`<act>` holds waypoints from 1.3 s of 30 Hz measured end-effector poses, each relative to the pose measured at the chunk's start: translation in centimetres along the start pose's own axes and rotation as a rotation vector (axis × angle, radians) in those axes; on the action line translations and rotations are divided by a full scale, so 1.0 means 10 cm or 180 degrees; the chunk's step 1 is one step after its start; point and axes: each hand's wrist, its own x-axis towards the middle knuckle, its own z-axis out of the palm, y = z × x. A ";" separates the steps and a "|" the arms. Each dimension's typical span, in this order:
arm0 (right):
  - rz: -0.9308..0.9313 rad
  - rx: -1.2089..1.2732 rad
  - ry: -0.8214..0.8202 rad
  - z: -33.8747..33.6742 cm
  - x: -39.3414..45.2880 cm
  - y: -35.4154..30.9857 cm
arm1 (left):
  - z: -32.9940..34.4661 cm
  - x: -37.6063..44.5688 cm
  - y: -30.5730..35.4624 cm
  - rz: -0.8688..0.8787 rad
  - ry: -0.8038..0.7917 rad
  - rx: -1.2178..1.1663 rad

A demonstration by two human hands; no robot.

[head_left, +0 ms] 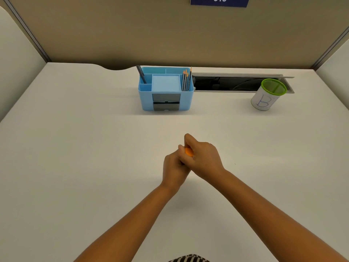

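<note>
— White desk is seen enclosed by beige partition walls at the rear and on both sides. What room is left for moving?
— Broad open surface is left in front of the blue organizer, which is set close to the rear edge. The side edges are met only by the walls.
— Where is the held thing found?
— A small orange thing is found well in front of the organizer, slightly to its right. It is clasped by both hands: the right hand is curled over it, and the left hand is closed against it, thumb touching. Most of it is hidden, so its kind cannot be told.
— What else is stood about?
— A dark pen is kept in the organizer's left compartment, pencils in its right. Just right of the organizer an open cable slot is sunk into the desk, and farther right a green-rimmed cup marked B is stood. Only open desk is seen between hands and organizer.
</note>
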 end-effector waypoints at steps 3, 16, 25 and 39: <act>-0.0125 0.0140 -0.0097 -0.04 -0.03 0.02 | -0.02 0.01 -0.02 0.0201 -0.0141 0.0412; 0.0367 0.0327 0.0037 0.04 -0.07 -0.07 | 0.00 -0.04 -0.03 0.0216 0.0117 0.0283; -0.0342 -0.0467 -0.0409 -0.17 -0.02 0.02 | -0.13 0.08 -0.07 0.0207 -0.0424 0.0564; 0.0832 0.2057 0.0189 0.05 -0.01 0.32 | -0.24 0.04 -0.05 0.0459 0.0138 0.0366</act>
